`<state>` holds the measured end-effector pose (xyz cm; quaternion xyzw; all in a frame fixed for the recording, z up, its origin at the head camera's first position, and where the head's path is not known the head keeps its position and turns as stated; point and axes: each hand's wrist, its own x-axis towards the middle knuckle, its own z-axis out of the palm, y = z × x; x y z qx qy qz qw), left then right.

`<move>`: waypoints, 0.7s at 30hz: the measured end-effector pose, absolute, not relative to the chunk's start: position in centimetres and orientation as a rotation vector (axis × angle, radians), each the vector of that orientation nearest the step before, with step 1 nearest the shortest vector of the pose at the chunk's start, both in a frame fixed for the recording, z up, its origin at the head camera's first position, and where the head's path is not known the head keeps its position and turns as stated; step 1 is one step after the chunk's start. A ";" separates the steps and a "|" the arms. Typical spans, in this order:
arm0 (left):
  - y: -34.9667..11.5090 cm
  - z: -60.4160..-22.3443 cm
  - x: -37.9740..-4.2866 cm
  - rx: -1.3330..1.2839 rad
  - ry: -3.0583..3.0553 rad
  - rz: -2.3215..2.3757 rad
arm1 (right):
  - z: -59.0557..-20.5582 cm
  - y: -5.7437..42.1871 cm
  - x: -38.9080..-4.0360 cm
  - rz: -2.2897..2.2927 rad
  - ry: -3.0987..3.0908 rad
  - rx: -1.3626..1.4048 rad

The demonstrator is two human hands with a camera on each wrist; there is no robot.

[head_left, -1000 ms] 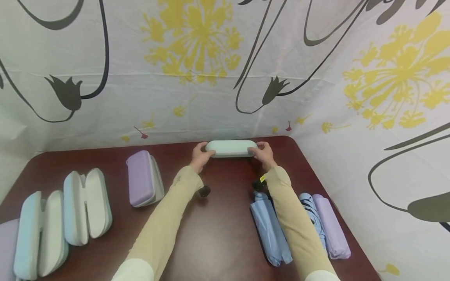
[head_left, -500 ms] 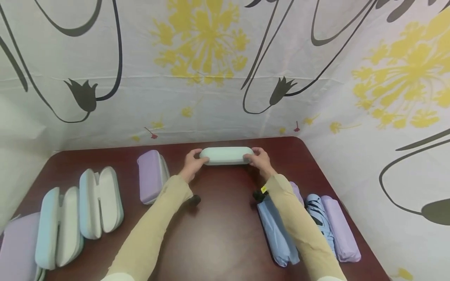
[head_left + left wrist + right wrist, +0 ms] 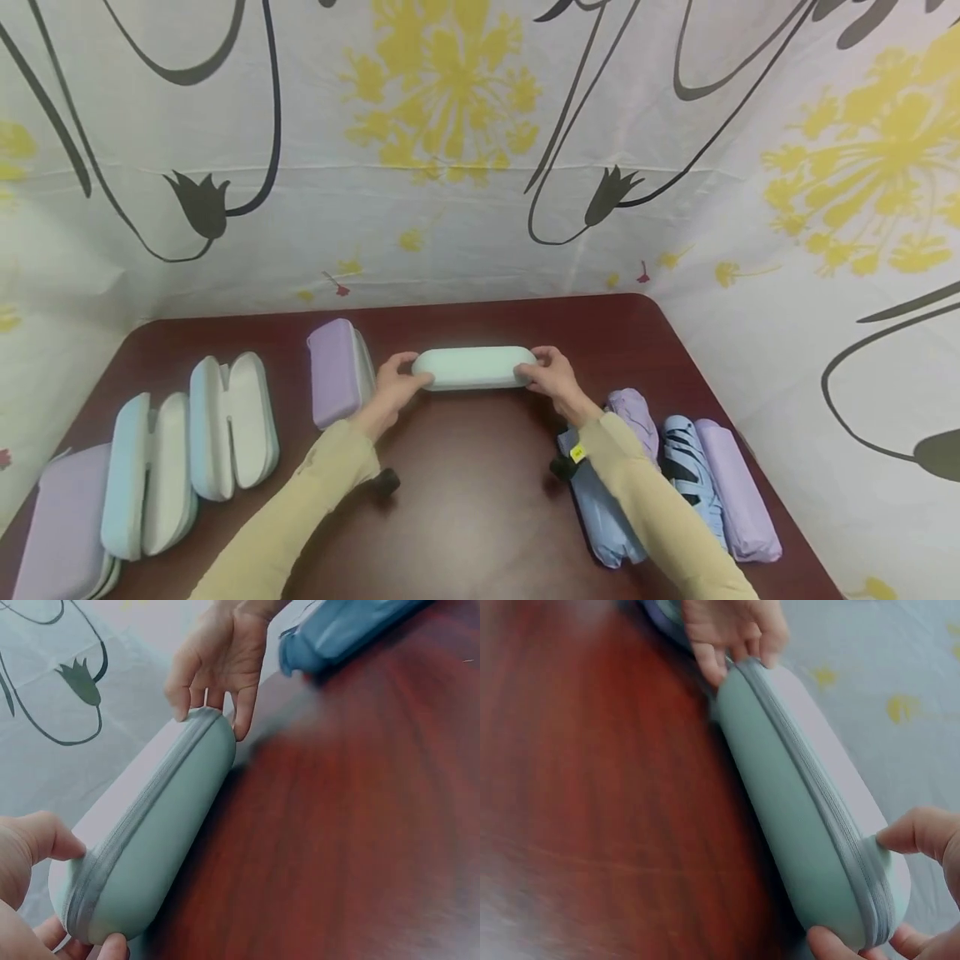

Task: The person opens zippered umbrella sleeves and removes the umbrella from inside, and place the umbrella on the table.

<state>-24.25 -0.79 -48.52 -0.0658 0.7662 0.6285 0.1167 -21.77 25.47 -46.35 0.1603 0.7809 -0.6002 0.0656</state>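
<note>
A mint-green zippered hard case (image 3: 474,368) lies crosswise between my two hands above the table's middle. My left hand (image 3: 393,387) pinches its left end, thumb on the near side. At the other end, my right hand (image 3: 555,375) grips it with thumb and fingers. Both wrist views show the case (image 3: 161,855) closed, a grey zipper (image 3: 814,784) running along its length. By the right thumb in the right wrist view is a small green tab (image 3: 877,855). Whether the case touches the table cannot be told.
Left on the dark red table (image 3: 457,500) are two open light-blue cases (image 3: 150,479) with pale insides, and purple cases (image 3: 71,521) (image 3: 333,371). Folded umbrellas, blue (image 3: 611,521) and purple (image 3: 738,492), lie at right, partly under my right sleeve. A patterned cloth (image 3: 450,233) hangs behind.
Both hands have drawn the mint-green case from the table's far edge toward me. Their grip on its ends stays the same. The head view has shifted slightly left.
</note>
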 end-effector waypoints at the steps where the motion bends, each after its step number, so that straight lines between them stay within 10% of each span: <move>1: -1.1 -48.5 -23.9 -0.195 2.241 1.833 | -46.4 25.2 -21.4 -1.810 2.358 0.477; 21: -6.9 -47.8 -16.3 -0.210 2.291 1.687 | -46.8 20.5 -14.4 -1.771 2.439 0.317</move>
